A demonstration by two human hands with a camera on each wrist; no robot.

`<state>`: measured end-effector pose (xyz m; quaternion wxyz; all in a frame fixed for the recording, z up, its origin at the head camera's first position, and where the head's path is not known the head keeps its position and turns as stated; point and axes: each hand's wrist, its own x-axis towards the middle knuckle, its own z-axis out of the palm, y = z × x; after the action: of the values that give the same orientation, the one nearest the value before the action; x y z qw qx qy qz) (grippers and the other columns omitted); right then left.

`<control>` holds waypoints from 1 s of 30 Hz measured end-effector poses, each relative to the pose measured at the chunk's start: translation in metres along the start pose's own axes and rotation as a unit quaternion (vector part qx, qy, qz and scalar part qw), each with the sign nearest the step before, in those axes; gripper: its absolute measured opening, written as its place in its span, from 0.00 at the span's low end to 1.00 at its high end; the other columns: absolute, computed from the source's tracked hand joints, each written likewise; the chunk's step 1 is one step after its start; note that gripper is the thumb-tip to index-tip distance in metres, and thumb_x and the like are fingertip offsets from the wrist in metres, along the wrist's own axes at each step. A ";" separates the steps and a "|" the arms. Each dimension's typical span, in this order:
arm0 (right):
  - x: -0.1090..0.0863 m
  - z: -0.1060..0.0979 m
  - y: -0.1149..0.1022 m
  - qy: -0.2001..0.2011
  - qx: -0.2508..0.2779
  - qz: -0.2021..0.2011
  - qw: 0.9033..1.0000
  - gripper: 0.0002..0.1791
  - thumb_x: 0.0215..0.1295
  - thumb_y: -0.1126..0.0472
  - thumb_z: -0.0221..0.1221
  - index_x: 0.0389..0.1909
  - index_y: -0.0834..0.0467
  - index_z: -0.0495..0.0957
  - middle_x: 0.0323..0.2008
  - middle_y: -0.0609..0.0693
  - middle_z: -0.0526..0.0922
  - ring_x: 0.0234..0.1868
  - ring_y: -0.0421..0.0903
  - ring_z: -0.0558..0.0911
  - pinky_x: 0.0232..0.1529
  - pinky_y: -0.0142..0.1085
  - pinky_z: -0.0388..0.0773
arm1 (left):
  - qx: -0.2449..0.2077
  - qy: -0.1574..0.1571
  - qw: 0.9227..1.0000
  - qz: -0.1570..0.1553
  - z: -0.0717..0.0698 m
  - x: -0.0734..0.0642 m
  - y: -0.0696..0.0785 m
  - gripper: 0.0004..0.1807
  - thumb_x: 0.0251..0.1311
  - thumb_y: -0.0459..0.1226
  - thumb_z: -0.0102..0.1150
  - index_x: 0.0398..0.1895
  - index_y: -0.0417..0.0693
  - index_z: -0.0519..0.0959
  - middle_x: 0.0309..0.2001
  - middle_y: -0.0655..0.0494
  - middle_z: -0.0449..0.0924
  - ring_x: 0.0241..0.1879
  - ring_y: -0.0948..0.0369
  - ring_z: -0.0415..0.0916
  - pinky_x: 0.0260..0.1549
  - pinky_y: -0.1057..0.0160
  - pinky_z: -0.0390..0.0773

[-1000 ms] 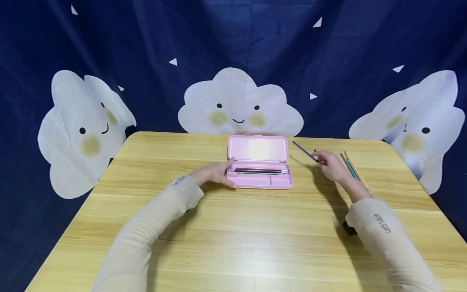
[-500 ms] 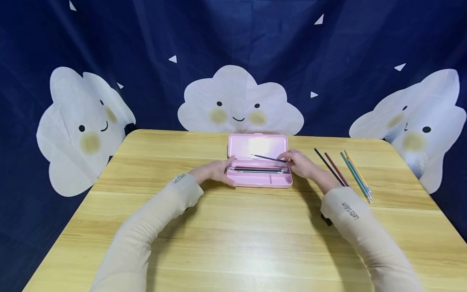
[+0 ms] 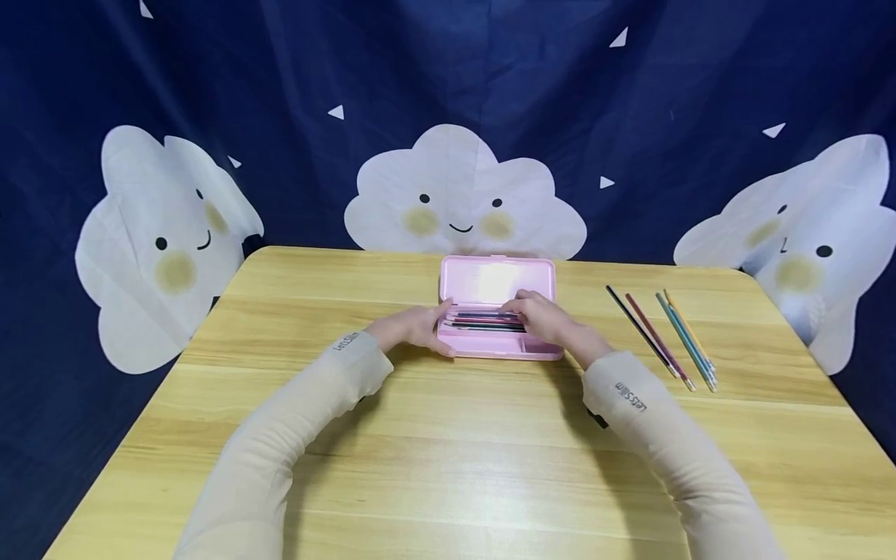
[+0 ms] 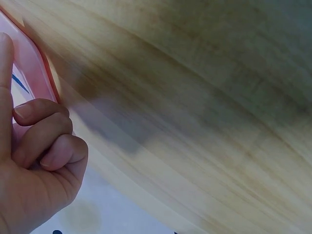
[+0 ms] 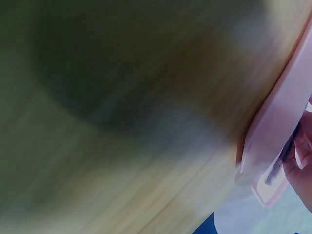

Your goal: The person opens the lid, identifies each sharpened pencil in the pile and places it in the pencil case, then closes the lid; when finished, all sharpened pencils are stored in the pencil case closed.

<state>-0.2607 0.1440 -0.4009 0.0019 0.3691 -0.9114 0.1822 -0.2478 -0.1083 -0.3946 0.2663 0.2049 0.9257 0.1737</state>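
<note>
A pink pencil case (image 3: 483, 348) stands with its lid (image 3: 465, 280) raised near the table's back edge. My left hand (image 3: 418, 327) grips its left end, index finger toward the back and thumb at the front corner. Curled fingers show against the pink wall in the left wrist view. Inside the long compartment lie several pencils (image 3: 483, 326), dark and red. My right hand (image 3: 546, 317) reaches over the case's right part, pinching a dark pencil (image 5: 276, 170) low over the compartment. Its fingers hide the right ends of the pencils in the head view.
Right of the case, a black pencil (image 3: 640, 330), a dark red pencil (image 3: 654, 334), teal pencils (image 3: 687, 342) and a yellow pencil (image 3: 682, 319) lie slanted on the wooden table (image 3: 448, 451). A dark blue curtain (image 3: 462, 62) with cloud shapes hangs behind.
My right hand has carried the dark pencil leftward from the loose pencils and lowered it into the case, now lined up with the others. My left hand stays on the case.
</note>
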 end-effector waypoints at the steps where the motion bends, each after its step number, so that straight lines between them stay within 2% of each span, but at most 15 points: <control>1: 0.000 0.001 0.000 0.003 0.000 -0.002 1.000 0.18 0.53 0.81 0.50 0.42 0.65 0.80 0.28 0.55 0.74 0.33 0.51 0.74 0.43 0.43 0.74 | 0.000 0.000 1.000 0.000 0.000 0.000 0.000 0.60 0.46 0.56 0.65 0.72 0.48 0.35 0.67 0.35 0.51 0.66 0.49 0.53 0.64 0.56 0.54; 7: -0.005 -0.004 0.003 0.028 0.006 -0.003 1.000 0.14 0.55 0.79 0.52 0.39 0.65 0.80 0.29 0.57 0.75 0.33 0.50 0.75 0.40 0.43 0.74 | 0.000 -0.004 1.000 -0.007 0.000 0.000 0.001 0.60 0.46 0.56 0.64 0.72 0.50 0.35 0.68 0.36 0.49 0.66 0.49 0.52 0.65 0.56 0.53; 16: -0.030 -0.020 0.022 0.030 0.026 0.052 0.998 0.13 0.57 0.77 0.53 0.42 0.66 0.78 0.35 0.59 0.76 0.37 0.54 0.76 0.42 0.47 0.74 | -0.004 0.002 1.000 -0.006 -0.001 0.000 0.000 0.60 0.46 0.55 0.65 0.72 0.48 0.35 0.67 0.34 0.50 0.66 0.48 0.53 0.64 0.56 0.53; 23: -0.054 -0.025 0.039 0.060 0.035 0.050 0.996 0.14 0.55 0.78 0.52 0.41 0.67 0.78 0.25 0.52 0.70 0.29 0.48 0.69 0.33 0.42 0.68 | -0.002 0.006 1.000 -0.003 0.000 -0.001 0.000 0.60 0.46 0.55 0.66 0.72 0.46 0.36 0.67 0.34 0.52 0.65 0.47 0.54 0.64 0.56 0.54; 30: -0.087 -0.039 0.055 0.056 0.038 0.080 0.994 0.14 0.54 0.79 0.53 0.43 0.71 0.76 0.25 0.52 0.71 0.30 0.49 0.69 0.34 0.43 0.68 | 0.003 0.003 1.000 -0.001 0.000 -0.001 0.001 0.59 0.46 0.56 0.65 0.72 0.47 0.36 0.67 0.33 0.51 0.65 0.48 0.54 0.64 0.56 0.55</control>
<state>-0.2398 0.2520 -0.3948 0.0239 0.2837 -0.9289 0.2370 -0.2461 -0.1078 -0.3937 0.2634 0.2045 0.9271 0.1710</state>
